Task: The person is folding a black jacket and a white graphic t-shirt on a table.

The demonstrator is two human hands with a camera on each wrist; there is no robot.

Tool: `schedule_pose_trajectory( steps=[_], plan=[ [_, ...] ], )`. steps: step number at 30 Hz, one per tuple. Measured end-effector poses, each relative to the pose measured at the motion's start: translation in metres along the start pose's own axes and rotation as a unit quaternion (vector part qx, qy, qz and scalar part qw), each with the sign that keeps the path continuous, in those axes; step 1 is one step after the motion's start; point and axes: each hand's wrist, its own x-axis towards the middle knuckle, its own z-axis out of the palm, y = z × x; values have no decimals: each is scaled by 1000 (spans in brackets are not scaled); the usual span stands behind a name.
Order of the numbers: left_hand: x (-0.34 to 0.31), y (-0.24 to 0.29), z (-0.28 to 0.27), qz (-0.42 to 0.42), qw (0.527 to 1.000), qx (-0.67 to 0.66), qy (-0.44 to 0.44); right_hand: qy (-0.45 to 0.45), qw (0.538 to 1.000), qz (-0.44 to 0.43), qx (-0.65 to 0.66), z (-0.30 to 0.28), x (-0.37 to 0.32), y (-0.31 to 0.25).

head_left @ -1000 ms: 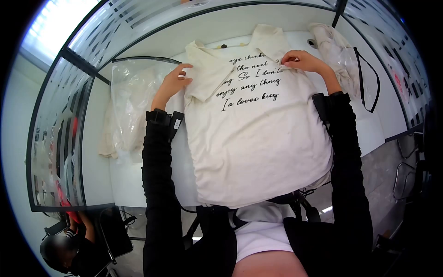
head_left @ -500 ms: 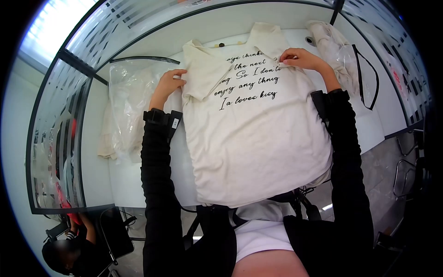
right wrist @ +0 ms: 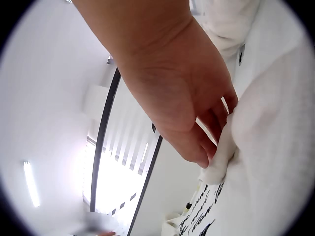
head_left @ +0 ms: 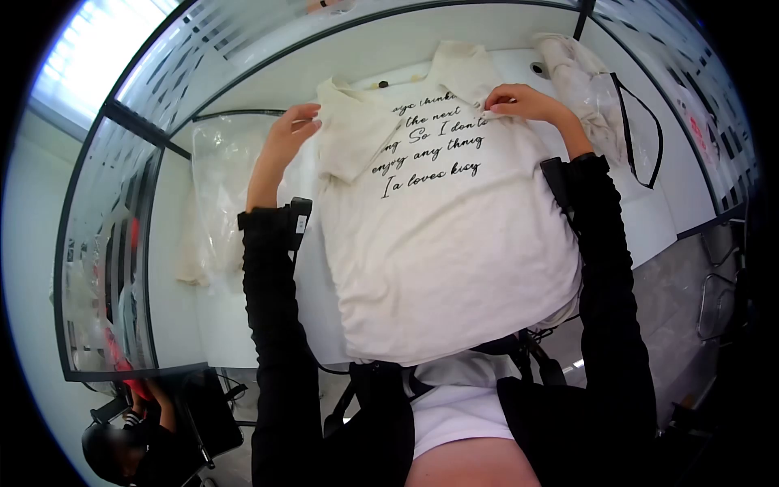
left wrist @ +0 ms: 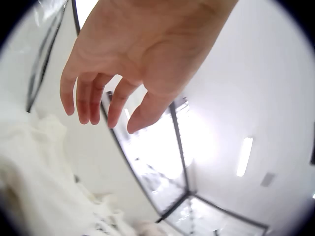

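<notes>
Cream shirt [head_left: 454, 260], pinched in the right hand [head_left: 526, 103]; left hand [head_left: 282, 140] just beside it, fingers apart

White table [head_left: 227, 329], left part: clear plastic bag [head_left: 223, 162]. Table's far right: pale cloth [head_left: 564, 66]. Behind table: striped glass partition [head_left: 207, 49].

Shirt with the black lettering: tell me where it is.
In the head view, the shirt lies mid-frame on the white table, with the right hand pinching its cloth near the lettering and a clear plastic bag to its left.
</notes>
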Motion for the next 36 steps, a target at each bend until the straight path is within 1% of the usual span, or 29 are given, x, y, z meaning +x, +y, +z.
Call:
schedule_pose_trajectory(
  steps=[1,4,7,8,9,10,11,13,14,15,17,19,20,21,22,23,24,26,28,29,30,31,32,34,35,36],
  plan=[
    [-7,36,1,23,1000,-20,3,-1,1000,1,-9,-1,0,1],
    [1,75,9,41,992,-113,-47,2,999,-5,-32,-2,-6,-13],
    [32,96,31,25,987,-76,-139,37,998,-35,-47,-12,-6,-28],
    [45,99,37,26,983,-86,-161,54,994,-88,-43,-16,-3,-37],
    [59,97,45,25,977,-97,-187,61,990,-79,-97,-23,0,-46],
    [70,91,53,22,971,-108,-214,42,993,-82,-79,-28,7,-56],
    [81,86,59,-2,971,-125,-203,25,994,-86,-64,-34,16,-66],
    [103,71,70,-52,970,-157,-179,-12,995,-59,-81,-37,32,-87],
    [113,58,76,-65,962,-207,-163,-31,994,-47,-92,-40,41,-97],
    [118,43,81,-100,955,-250,-122,-15,998,-29,-59,-39,52,-100],
    [127,5,96,-102,935,-335,-58,32,999,4,28,-25,77,-96],
    [126,-25,111,-100,940,-326,18,97,986,34,129,-4,102,-82],
    [123,-28,118,-112,952,-282,49,136,979,37,150,8,110,-76],
    [116,-25,125,-97,964,-232,85,174,969,41,173,24,115,-67],
    [113,-31,130,-87,974,-186,94,208,960,32,184,37,122,-54],
    [113,-39,132,-78,982,-138,102,234,957,16,170,48,127,-44],
    [117,-46,131,-31,989,-61,128,262,957,-2,120,59,131,-33],
    [125,-54,130,59,977,91,182,304,951,-56,31,69,132,-16],
    [118,-57,130,85,972,119,183,330,936,-121,-34,77,128,-6],
    [114,-54,128,100,969,135,183,315,943,-108,-17,77,128,-4],
    [113,-50,129,59,979,76,177,299,950,-94,0,77,129,-2],
    [115,-51,128,71,976,106,178,283,956,-80,17,75,129,-3],
    [115,-51,128,82,971,135,177,292,953,-79,-23,76,130,-5],
    [114,-50,129,87,962,192,172,278,956,-65,-68,78,128,-9],
    [115,-48,128,64,969,175,163,273,956,-59,-93,76,128,-12],
    [114,-45,128,40,975,156,152,257,962,-38,-79,74,129,-16]
  ],
)
